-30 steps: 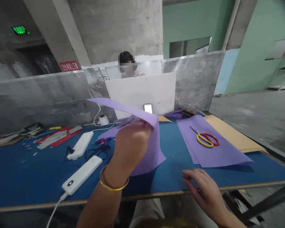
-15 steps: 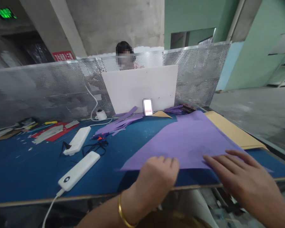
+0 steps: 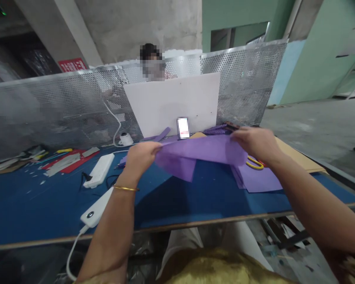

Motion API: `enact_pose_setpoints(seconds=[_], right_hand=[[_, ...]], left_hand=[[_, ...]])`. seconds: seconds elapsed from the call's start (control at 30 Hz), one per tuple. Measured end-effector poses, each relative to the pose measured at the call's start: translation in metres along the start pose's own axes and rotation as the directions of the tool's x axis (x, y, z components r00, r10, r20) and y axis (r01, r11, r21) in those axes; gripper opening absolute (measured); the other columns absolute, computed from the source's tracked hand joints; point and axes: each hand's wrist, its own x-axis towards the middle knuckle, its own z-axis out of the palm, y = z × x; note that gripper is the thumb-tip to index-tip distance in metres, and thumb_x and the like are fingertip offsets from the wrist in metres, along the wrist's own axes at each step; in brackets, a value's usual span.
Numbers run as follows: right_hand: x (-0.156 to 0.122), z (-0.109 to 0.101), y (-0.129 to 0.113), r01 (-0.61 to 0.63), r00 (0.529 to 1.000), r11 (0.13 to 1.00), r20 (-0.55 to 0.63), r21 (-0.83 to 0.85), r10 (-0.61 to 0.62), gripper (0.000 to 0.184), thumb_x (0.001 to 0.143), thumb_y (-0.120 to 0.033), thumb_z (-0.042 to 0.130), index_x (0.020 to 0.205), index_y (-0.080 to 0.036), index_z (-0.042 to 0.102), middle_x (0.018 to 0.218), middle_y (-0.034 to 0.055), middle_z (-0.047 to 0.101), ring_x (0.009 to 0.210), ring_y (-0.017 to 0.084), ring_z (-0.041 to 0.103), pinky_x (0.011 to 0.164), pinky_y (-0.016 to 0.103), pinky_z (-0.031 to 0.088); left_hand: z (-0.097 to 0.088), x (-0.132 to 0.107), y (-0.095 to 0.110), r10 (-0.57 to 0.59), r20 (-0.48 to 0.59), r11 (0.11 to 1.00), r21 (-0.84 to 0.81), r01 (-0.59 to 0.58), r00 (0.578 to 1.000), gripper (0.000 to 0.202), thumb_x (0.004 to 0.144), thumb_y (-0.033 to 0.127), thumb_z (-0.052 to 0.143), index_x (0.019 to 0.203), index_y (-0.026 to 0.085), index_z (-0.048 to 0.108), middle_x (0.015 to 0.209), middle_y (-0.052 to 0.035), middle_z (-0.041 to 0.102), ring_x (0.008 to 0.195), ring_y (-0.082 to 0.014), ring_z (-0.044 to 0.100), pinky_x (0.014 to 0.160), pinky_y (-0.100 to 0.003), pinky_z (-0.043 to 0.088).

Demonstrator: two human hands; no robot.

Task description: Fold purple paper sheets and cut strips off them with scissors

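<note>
Both my hands hold one purple paper sheet (image 3: 201,154) up above the blue table (image 3: 195,197). My left hand (image 3: 142,156), with a gold bangle on the wrist, pinches the sheet's left edge. My right hand (image 3: 254,142) grips its right edge. The sheet sags between them, a corner hanging down in the middle. More purple sheets (image 3: 260,179) lie flat on the table under my right hand, and yellow-handled scissors (image 3: 254,162) rest on them, partly hidden by the held sheet.
A white power bank (image 3: 99,207) with a cable and a white power strip (image 3: 99,169) lie at the left. A phone (image 3: 182,127) leans on a white board (image 3: 171,102) before a perforated metal screen; a person sits behind it. Tan paper (image 3: 298,157) lies at the right.
Half a second ago the sheet lay flat near the table's front edge under both hands. Both hands have since lifted it up and away from me, uncovering the scissors.
</note>
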Motion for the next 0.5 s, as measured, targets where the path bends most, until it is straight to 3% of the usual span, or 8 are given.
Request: enact_pose_setpoints(seconds=[0.07, 0.13, 0.17, 0.23, 0.27, 0.33, 0.4, 0.5], right_hand=[[0.016, -0.011, -0.004, -0.095, 0.954, 0.992, -0.293, -0.078, 0.068, 0.031, 0.099, -0.021, 0.044, 0.096, -0.021, 0.075, 0.087, 0.0055, 0.07, 0.072, 0.017, 0.058, 0.059, 0.031, 0.028], [0.015, -0.019, -0.009, -0.113, 0.873, 0.987, -0.487, -0.114, 0.044, 0.033, 0.101, -0.019, 0.041, 0.101, -0.022, 0.074, 0.088, 0.0055, 0.07, 0.076, 0.018, 0.058, 0.064, 0.032, 0.031], [0.007, -0.02, -0.011, -0.09, 0.85, 0.989, -0.526, -0.119, 0.014, 0.033, 0.102, -0.018, 0.041, 0.104, -0.022, 0.074, 0.09, 0.0054, 0.071, 0.079, 0.018, 0.059, 0.067, 0.032, 0.034], [-0.019, -0.013, -0.016, -0.004, 0.85, 0.994, -0.523, -0.113, -0.056, 0.029, 0.102, -0.018, 0.044, 0.109, -0.023, 0.072, 0.097, 0.0052, 0.072, 0.085, 0.019, 0.06, 0.072, 0.032, 0.037], [-0.036, -0.006, -0.019, 0.062, 0.866, 0.992, -0.489, -0.109, -0.108, 0.027, 0.101, -0.018, 0.047, 0.111, -0.023, 0.071, 0.099, 0.0052, 0.072, 0.087, 0.018, 0.061, 0.074, 0.032, 0.039], [-0.073, 0.014, -0.024, 0.229, 0.885, 0.969, -0.395, -0.087, -0.245, 0.025, 0.1, -0.016, 0.049, 0.113, -0.021, 0.07, 0.104, 0.0063, 0.073, 0.092, 0.019, 0.062, 0.078, 0.031, 0.041], [-0.108, 0.038, -0.029, 0.344, 0.899, 0.939, -0.282, -0.021, -0.336, 0.03, 0.1, -0.01, 0.043, 0.114, -0.017, 0.069, 0.104, 0.0089, 0.073, 0.094, 0.02, 0.063, 0.082, 0.032, 0.043], [-0.147, 0.068, -0.038, 0.374, 0.924, 0.925, -0.116, 0.072, -0.365, 0.034, 0.099, -0.007, 0.039, 0.111, -0.015, 0.07, 0.099, 0.0089, 0.073, 0.086, 0.019, 0.063, 0.077, 0.032, 0.043]], left_hand=[[-0.01, 0.006, 0.001, -0.077, -0.188, 0.996, 0.02, 0.082, 0.979, 0.035, 0.101, 0.026, 0.044, 0.121, 0.018, 0.072, 0.121, -0.0075, 0.074, 0.112, -0.0255, 0.066, 0.091, -0.035, 0.047], [-0.015, -0.001, 0.0, -0.106, -0.372, 0.992, 0.019, 0.122, 0.922, 0.037, 0.1, 0.025, 0.043, 0.126, 0.02, 0.069, 0.127, -0.0079, 0.071, 0.118, -0.0262, 0.063, 0.096, -0.037, 0.047], [-0.014, -0.01, -0.001, -0.091, -0.434, 0.994, 0.015, 0.108, 0.896, 0.038, 0.1, 0.024, 0.043, 0.128, 0.02, 0.068, 0.129, -0.0077, 0.07, 0.121, -0.0265, 0.062, 0.098, -0.038, 0.046], [-0.007, -0.037, -0.005, -0.022, -0.471, 0.999, 0.014, 0.032, 0.882, 0.039, 0.098, 0.021, 0.043, 0.127, 0.02, 0.069, 0.128, -0.0066, 0.071, 0.121, -0.0268, 0.063, 0.1, -0.039, 0.047], [0.001, -0.054, -0.007, 0.012, -0.457, 1.0, 0.013, -0.007, 0.889, 0.039, 0.096, 0.019, 0.043, 0.124, 0.02, 0.071, 0.125, -0.0069, 0.073, 0.117, -0.0263, 0.066, 0.099, -0.04, 0.049], [0.021, -0.091, -0.009, 0.074, -0.306, 0.997, 0.021, -0.071, 0.949, 0.041, 0.095, 0.015, 0.043, 0.124, 0.022, 0.072, 0.123, -0.0074, 0.074, 0.113, -0.0257, 0.068, 0.098, -0.04, 0.051], [0.046, -0.125, -0.009, 0.145, -0.157, 0.989, -0.001, -0.147, 0.977, 0.045, 0.093, 0.01, 0.041, 0.122, 0.023, 0.073, 0.119, -0.0064, 0.076, 0.108, -0.0238, 0.07, 0.095, -0.038, 0.054], [0.083, -0.161, -0.005, 0.181, -0.051, 0.983, -0.028, -0.182, 0.982, 0.049, 0.088, 0.004, 0.039, 0.117, 0.022, 0.075, 0.115, -0.0059, 0.077, 0.103, -0.0216, 0.072, 0.092, -0.035, 0.058]])
